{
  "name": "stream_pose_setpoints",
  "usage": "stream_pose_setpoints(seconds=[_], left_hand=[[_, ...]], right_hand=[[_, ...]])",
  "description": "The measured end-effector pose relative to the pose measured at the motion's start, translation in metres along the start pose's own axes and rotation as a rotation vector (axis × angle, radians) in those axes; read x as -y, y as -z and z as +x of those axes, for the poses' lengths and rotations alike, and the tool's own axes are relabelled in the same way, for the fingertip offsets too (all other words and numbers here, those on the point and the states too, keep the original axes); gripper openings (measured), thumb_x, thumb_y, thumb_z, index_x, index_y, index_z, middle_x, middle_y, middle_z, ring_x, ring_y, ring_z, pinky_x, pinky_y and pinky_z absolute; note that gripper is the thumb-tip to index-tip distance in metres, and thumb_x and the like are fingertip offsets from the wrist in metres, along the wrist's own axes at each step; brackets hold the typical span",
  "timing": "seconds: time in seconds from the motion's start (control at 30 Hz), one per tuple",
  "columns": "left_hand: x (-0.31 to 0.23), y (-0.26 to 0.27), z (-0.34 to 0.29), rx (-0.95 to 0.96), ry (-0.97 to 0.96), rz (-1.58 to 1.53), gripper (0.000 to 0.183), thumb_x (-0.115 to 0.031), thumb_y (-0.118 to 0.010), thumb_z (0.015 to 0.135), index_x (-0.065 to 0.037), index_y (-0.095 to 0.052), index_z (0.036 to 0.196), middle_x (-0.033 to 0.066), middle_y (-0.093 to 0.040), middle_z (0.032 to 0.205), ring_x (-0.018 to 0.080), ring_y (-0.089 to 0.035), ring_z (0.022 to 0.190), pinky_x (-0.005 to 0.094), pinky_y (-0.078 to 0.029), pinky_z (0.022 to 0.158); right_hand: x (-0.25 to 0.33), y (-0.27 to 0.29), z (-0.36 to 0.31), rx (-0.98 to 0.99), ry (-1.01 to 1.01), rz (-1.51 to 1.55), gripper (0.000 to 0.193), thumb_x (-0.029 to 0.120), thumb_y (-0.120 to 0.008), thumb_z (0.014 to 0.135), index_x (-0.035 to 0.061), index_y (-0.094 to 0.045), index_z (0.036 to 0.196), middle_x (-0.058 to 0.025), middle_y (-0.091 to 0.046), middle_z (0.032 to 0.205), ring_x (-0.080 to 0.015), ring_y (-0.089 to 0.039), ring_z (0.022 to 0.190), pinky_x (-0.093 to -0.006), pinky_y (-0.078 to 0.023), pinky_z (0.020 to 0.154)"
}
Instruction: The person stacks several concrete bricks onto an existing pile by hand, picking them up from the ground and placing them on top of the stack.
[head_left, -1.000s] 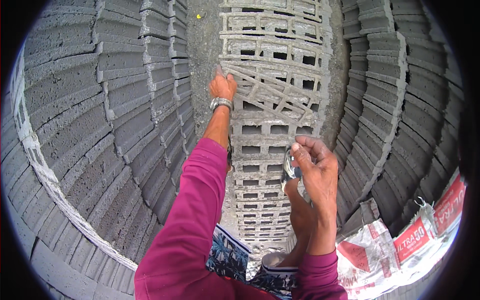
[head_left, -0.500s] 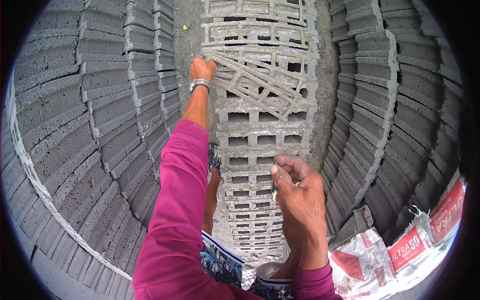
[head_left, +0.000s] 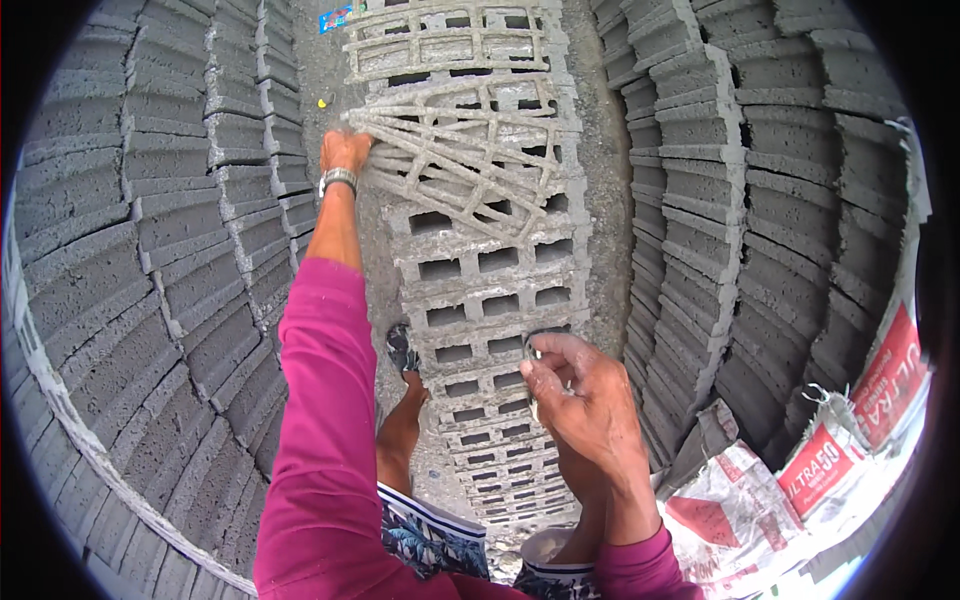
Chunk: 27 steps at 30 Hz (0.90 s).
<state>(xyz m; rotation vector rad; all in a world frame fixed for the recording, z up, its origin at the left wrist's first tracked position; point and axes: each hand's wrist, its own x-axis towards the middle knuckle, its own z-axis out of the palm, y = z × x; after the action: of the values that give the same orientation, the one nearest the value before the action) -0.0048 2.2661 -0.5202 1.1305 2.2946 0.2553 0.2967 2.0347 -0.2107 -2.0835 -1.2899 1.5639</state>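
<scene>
Left hand [head_left: 346, 152] out front, closed on the left end of a ladder-like grey frame [head_left: 432, 153], knuckles uppermost! The right hand [head_left: 590, 405] hangs nearer the body, loosely curled, thumb tip just apart from the forefinger, held over the block row. And that gripped frame lies slantwise among other grey frames, a fan of bars crossing one another, spread on top of a long row of hollow blocks [head_left: 475, 287], rectangular holes facing up. Further up the row, more lattice shapes lie across it. Down below, a dark shoe [head_left: 403, 352] stands just left of the blocks, patterned shorts [head_left: 430, 535] behind it. Magenta sleeves [head_left: 325, 400] on both arms, a silvery watch [head_left: 338, 180] on the left wrist! Out wider: a tall block stack [head_left: 180, 250] walls in the left, another stack [head_left: 690, 210] the right, and red-and-white sacks [head_left: 740, 500] crowd the lower right. Far up the left-hand strip of ground, a yellow scrap [head_left: 322, 103] and a blue packet [head_left: 336, 18]!
</scene>
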Motion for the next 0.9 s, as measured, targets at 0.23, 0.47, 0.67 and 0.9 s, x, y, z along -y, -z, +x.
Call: stream_pose_setpoints(seconds=[0.23, 0.47, 0.67, 0.9], left_hand=[[0.022, 0.096, -0.157, 0.487, 0.022, -0.758, 0.047, -0.015, -0.082, 0.068, 0.002, -0.068, 0.110, 0.0076, -0.070, 0.104, 0.0215, -0.064, 0.094, 0.0337, -0.049, 0.092], [-0.005, 0.136, -0.251, 0.678, 0.134, -0.671, 0.039, -0.021, -0.081, 0.070, 0.004, -0.069, 0.096, 0.0024, -0.067, 0.089, 0.0115, -0.058, 0.077, 0.0270, -0.048, 0.070], [-0.028, 0.267, -0.306, 0.801, -0.032, -0.943, 0.032, -0.019, -0.077, 0.079, 0.002, -0.067, 0.101, 0.0058, -0.069, 0.086, 0.0107, -0.062, 0.077, 0.0273, -0.049, 0.075], [0.016, 0.315, -0.304, 0.709, 0.062, -1.113, 0.026, -0.019, -0.073, 0.089, 0.000, -0.062, 0.102, 0.0085, -0.071, 0.090, 0.0134, -0.064, 0.086, 0.0281, -0.047, 0.088]], right_hand=[[0.003, -0.029, 0.018, 0.032, 0.018, -0.049, 0.040, 0.029, -0.071, 0.086, -0.0019, -0.068, 0.112, -0.0210, -0.071, 0.089, -0.0322, -0.069, 0.079, -0.0386, -0.054, 0.073], [0.008, -0.043, 0.024, -0.016, -0.046, 0.016, 0.042, 0.030, -0.069, 0.089, -0.0040, -0.067, 0.113, -0.0160, -0.072, 0.089, -0.0230, -0.068, 0.081, -0.0360, -0.053, 0.074], [0.026, -0.024, 0.015, -0.193, -0.072, 0.444, 0.030, 0.030, -0.066, 0.092, 0.0008, -0.068, 0.101, -0.0096, -0.072, 0.085, -0.0134, -0.066, 0.068, -0.0256, -0.044, 0.059], [0.176, 0.013, 0.080, -0.113, 0.134, 0.260, 0.034, 0.033, -0.070, 0.089, 0.0003, -0.070, 0.098, -0.0060, -0.070, 0.078, -0.0110, -0.061, 0.062, -0.0275, -0.046, 0.060]])
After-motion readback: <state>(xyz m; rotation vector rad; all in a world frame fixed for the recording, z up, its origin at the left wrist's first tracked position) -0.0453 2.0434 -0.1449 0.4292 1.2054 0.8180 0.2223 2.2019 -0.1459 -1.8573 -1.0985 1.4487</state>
